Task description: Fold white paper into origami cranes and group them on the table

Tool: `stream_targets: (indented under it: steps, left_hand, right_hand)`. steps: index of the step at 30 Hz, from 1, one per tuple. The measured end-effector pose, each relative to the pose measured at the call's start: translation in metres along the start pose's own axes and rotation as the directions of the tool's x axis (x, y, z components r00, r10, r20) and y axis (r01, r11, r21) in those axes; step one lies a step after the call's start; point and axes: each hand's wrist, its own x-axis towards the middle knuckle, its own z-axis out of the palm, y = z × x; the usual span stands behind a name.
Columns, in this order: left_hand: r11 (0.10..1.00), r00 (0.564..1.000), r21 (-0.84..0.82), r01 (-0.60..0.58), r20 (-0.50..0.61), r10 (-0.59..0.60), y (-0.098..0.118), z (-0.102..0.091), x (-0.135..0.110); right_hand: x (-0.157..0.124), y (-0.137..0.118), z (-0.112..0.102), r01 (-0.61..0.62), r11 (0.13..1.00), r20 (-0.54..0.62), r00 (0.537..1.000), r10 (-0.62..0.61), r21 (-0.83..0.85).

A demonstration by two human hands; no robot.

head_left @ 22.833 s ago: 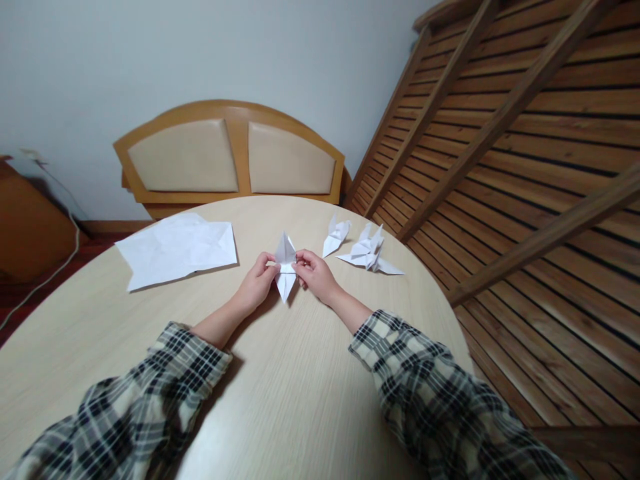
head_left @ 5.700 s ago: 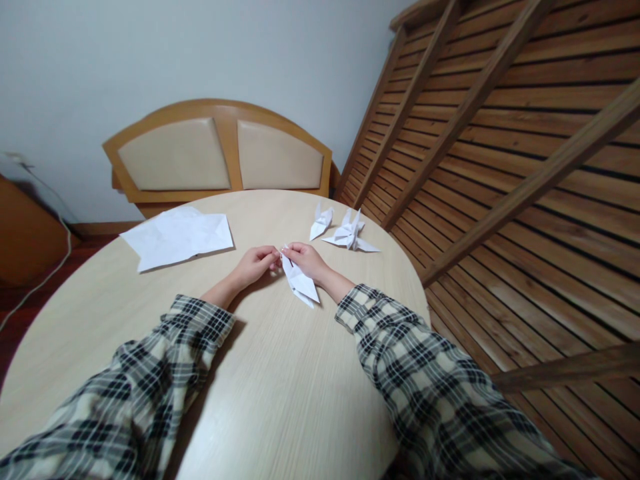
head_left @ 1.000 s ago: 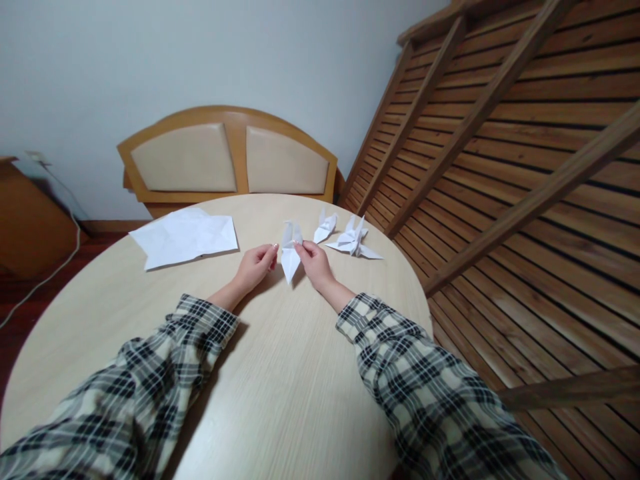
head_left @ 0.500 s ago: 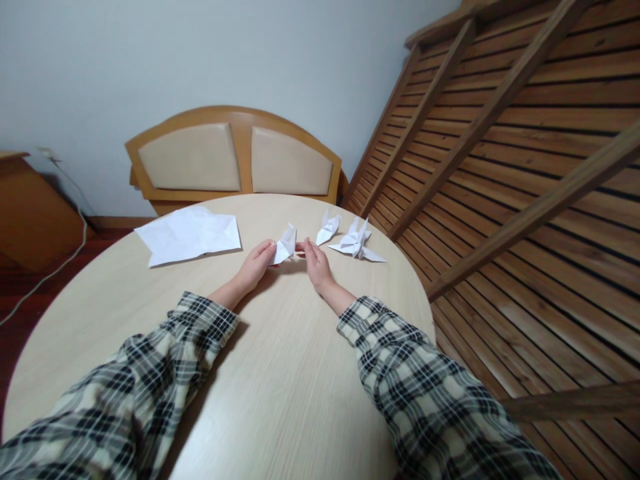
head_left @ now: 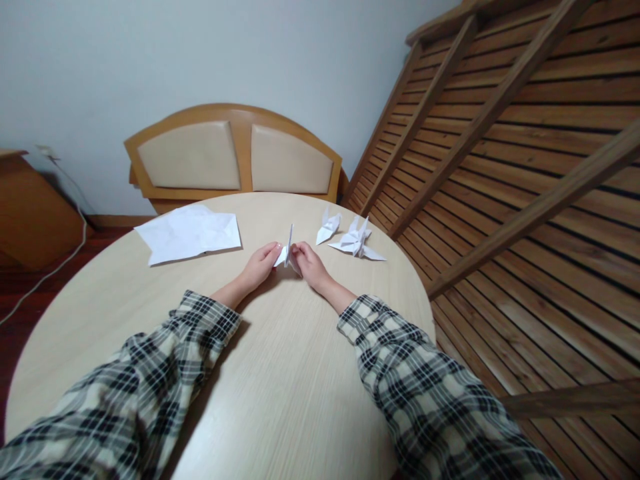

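Both my hands meet over the middle of a round light-wood table [head_left: 280,373]. Between them stands a small, partly folded white paper figure [head_left: 287,251], held edge-on and upright. My left hand [head_left: 261,264] pinches its left side with thumb and fingers. My right hand [head_left: 308,263] pinches its right side, fingers curled. Plaid sleeves cover both forearms.
Two finished white paper cranes lie at the table's far right: a small paper crane [head_left: 328,228] and a larger paper crane [head_left: 357,241]. Loose white sheets [head_left: 189,232] lie at the far left. A wooden chair back [head_left: 235,159] stands behind the table; a slatted wooden frame [head_left: 500,147] leans at the right.
The paper figure has been turned from lying tilted in my left hand to standing upright and edge-on. My right hand has closed back onto it.
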Motion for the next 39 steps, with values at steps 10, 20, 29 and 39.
stream_targets:
  steps: [10,20,29,39]
  left_hand:
    - [0.96,0.997,0.268,-0.079,0.018,0.077,-0.01,-0.001,0.001]
    - [0.835,0.997,0.55,-0.036,-0.037,0.067,-0.002,-0.004,-0.004]
    - [0.981,1.0,0.19,-0.023,0.006,0.023,-0.01,-0.004,0.001]
    - [0.997,0.989,-0.06,0.043,0.142,-0.034,-0.017,-0.005,0.006]
  right_hand:
    - [0.003,0.002,0.001,-0.129,0.991,0.079,0.989,0.127,0.025]
    - [0.004,-0.003,-0.002,-0.103,0.988,0.053,0.993,0.11,-0.111]
    - [0.003,-0.012,-0.013,-0.308,0.951,0.269,0.916,0.296,0.001]
    - [0.005,-0.011,-0.026,-0.331,0.943,0.421,0.859,0.291,0.023]
